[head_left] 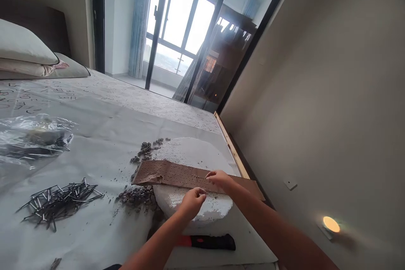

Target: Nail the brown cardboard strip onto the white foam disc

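The fingers of the left hand [192, 202] are drawing together just over the near edge of the perforated brown board [177, 176], and I cannot tell whether they pinch anything. The right hand's [221, 179] fingers are resting slightly apart on top of it, unclamped. The board is lying across a white foam disc [193, 152], looking thin, light and stiff but brittle; its ragged left end is shedding crumbled grit [137, 197], so the sound right end seems the safer hold. A red-and-black hammer handle [215, 242] and loose nails [58, 202] are lying on the sheeted bed [95, 236].
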The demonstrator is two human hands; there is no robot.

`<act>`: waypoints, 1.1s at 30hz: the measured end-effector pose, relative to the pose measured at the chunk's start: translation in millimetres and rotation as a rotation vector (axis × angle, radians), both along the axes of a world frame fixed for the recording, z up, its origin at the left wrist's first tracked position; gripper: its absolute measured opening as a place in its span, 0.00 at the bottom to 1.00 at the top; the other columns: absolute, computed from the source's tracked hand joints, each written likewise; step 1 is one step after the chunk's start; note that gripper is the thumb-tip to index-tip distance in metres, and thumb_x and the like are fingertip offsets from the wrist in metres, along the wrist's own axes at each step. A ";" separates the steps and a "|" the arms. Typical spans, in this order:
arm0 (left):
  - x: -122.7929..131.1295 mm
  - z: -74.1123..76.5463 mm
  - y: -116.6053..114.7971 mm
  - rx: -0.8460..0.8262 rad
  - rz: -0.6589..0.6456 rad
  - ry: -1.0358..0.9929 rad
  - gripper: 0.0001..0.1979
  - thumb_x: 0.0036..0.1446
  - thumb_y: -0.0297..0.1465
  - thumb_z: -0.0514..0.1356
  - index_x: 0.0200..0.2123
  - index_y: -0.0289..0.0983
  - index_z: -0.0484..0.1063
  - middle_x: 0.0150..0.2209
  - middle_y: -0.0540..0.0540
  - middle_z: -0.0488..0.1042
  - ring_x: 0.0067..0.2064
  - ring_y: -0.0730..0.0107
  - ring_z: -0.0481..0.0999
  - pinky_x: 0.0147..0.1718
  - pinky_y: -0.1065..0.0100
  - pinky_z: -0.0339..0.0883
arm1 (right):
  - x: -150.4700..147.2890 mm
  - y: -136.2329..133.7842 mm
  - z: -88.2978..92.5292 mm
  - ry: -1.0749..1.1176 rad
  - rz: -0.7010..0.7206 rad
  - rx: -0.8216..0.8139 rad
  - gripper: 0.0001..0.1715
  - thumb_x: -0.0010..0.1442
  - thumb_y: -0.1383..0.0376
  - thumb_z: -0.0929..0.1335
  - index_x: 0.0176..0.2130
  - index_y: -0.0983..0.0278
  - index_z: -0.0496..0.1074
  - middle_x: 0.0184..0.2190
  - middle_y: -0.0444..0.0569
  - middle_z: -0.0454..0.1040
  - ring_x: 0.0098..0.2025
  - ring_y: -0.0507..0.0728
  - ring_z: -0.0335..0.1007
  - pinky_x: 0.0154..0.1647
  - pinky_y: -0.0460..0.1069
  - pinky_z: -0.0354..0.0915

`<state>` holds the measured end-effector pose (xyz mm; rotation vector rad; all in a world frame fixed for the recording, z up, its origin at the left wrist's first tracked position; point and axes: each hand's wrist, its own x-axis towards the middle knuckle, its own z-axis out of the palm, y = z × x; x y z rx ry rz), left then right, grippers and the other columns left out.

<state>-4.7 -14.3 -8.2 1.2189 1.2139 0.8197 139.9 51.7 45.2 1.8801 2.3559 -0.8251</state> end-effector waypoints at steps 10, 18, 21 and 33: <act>26.9 -3.0 -27.7 0.174 -0.191 0.230 0.11 0.49 0.29 0.51 0.24 0.34 0.72 0.18 0.53 0.61 0.25 0.73 0.61 0.25 0.72 0.51 | 5.5 29.4 -14.7 -0.308 -0.030 0.628 0.26 0.57 0.72 0.58 0.55 0.67 0.63 0.59 0.61 0.58 0.62 0.62 0.48 0.62 0.62 0.38; 26.5 -7.7 -37.4 0.173 -0.234 0.334 0.12 0.51 0.32 0.51 0.26 0.34 0.73 0.19 0.52 0.61 0.25 0.73 0.61 0.24 0.72 0.51 | 61.3 50.2 -26.5 -0.461 -0.002 0.787 0.22 0.55 0.75 0.59 0.46 0.68 0.71 0.59 0.60 0.59 0.58 0.62 0.55 0.58 0.56 0.51; 23.7 -3.1 -34.7 0.228 -0.242 0.367 0.13 0.52 0.33 0.51 0.27 0.33 0.74 0.25 0.48 0.71 0.30 0.69 0.66 0.27 0.71 0.53 | 74.4 43.8 -29.1 -0.515 -0.042 0.727 0.19 0.54 0.75 0.60 0.42 0.70 0.73 0.55 0.64 0.63 0.54 0.63 0.60 0.55 0.55 0.54; 11.8 -0.8 -29.0 0.377 -0.124 0.525 0.16 0.54 0.30 0.51 0.42 0.37 0.74 0.43 0.42 0.76 0.46 0.61 0.72 0.43 0.67 0.61 | 23.4 37.7 -36.5 -0.489 0.198 0.469 0.15 0.58 0.68 0.61 0.38 0.64 0.76 0.40 0.51 0.75 0.40 0.53 0.70 0.38 0.44 0.60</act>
